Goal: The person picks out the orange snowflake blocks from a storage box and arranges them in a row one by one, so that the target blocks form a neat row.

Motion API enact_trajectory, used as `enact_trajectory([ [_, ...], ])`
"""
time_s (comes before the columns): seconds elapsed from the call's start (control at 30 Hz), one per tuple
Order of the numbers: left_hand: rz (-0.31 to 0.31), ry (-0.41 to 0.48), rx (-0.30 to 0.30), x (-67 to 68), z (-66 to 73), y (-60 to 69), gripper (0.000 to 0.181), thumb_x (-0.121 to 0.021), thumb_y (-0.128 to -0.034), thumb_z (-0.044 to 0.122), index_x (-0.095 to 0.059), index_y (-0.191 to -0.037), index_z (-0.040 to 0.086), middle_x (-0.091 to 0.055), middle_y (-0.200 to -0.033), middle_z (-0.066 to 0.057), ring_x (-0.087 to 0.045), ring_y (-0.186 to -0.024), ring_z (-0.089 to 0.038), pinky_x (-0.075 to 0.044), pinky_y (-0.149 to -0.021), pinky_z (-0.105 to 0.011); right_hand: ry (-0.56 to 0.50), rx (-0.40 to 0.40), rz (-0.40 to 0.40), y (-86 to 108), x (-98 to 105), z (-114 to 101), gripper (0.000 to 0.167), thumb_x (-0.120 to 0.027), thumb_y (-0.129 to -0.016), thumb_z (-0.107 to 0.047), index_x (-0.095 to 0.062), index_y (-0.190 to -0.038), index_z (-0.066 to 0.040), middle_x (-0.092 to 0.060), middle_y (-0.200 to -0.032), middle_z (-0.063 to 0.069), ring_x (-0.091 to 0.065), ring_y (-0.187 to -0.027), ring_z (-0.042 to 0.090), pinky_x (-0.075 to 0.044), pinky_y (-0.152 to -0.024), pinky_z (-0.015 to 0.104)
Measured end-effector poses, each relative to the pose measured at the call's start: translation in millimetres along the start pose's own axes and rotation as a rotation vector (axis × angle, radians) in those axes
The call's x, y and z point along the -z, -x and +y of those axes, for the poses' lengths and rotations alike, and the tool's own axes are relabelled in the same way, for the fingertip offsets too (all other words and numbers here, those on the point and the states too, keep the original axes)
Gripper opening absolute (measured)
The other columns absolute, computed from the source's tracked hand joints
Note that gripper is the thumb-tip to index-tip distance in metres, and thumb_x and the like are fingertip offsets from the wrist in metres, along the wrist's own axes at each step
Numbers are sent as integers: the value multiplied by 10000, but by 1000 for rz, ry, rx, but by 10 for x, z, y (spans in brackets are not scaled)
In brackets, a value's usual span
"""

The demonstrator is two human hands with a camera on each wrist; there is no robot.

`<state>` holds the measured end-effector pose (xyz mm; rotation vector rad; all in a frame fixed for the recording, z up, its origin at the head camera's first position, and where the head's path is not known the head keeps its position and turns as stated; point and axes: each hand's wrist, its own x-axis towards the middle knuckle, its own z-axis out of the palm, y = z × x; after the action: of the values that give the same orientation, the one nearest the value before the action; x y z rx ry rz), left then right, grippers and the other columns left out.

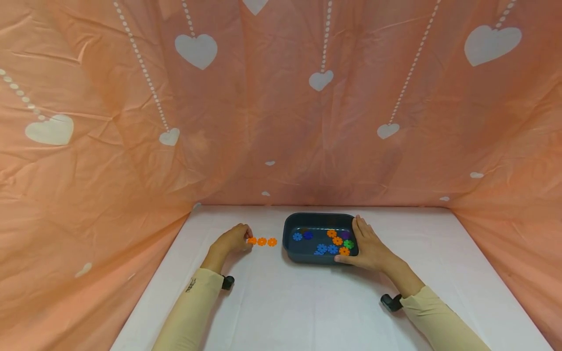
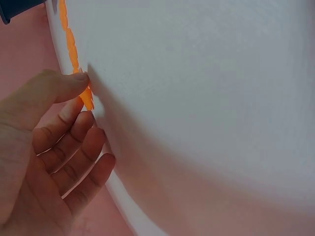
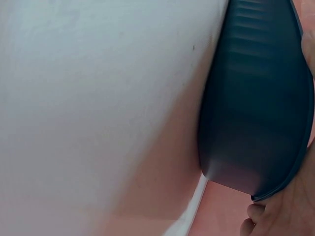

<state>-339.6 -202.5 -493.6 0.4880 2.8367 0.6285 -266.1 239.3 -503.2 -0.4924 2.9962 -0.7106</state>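
Note:
Thumb and fingertips of my left hand [image 1: 235,239] pinch an orange flower-shaped plastic disc [image 2: 86,98]. It stands at the left end of a short row with two more orange discs [image 1: 267,242] in the head view. In the left wrist view the row is seen edge-on; whether the discs are linked I cannot tell. My right hand [image 1: 371,249] holds the right end of a dark blue-grey plastic tray [image 1: 303,258], its thumb over the near rim and its fingers along the right end. Inside lie several blue discs [image 1: 322,248], orange discs [image 1: 337,241], a green disc [image 1: 348,243] and a purple one [image 1: 345,235].
Both things rest on a white-covered table [image 1: 285,307]. A peach cloth [image 1: 281,122] with white hearts hangs behind and along the sides. Black wrist cameras [image 1: 228,282] are worn at both sleeves.

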Motion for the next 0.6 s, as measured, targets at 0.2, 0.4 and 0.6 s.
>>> enact_trajectory([
  [0.2, -2, 1, 5, 6, 7, -3, 216, -830, -907, 87, -661, -1040, 59, -592, -1014, -68, -568, -929, -226, -520, -897, -426, -2, -1, -1, 4, 7, -8, 1386, -774, -834, -745, -75, -1654, 127, -3, -1749, 326, -52, -1619, 514, -106, -1286, 646],
  [0.4, -7, 3, 30, 29, 44, 10, 216, -827, -933, 117, -659, -1060, 69, -599, -1018, -65, -571, -922, -227, -520, -888, -427, -8, 0, 0, 3, 3, -4, 1386, -774, -835, -743, -71, -1654, 127, 4, -1750, 322, -53, -1616, 520, -106, -1286, 646],
  [0.6, 26, -23, -10, 63, 134, -13, 214, -795, -975, 136, -655, -1120, 64, -621, -1068, -56, -611, -972, -222, -529, -917, -440, -7, -4, -3, 6, 14, -5, 1387, -774, -834, -743, -74, -1653, 129, -4, -1749, 325, -58, -1619, 512, -108, -1288, 641],
])
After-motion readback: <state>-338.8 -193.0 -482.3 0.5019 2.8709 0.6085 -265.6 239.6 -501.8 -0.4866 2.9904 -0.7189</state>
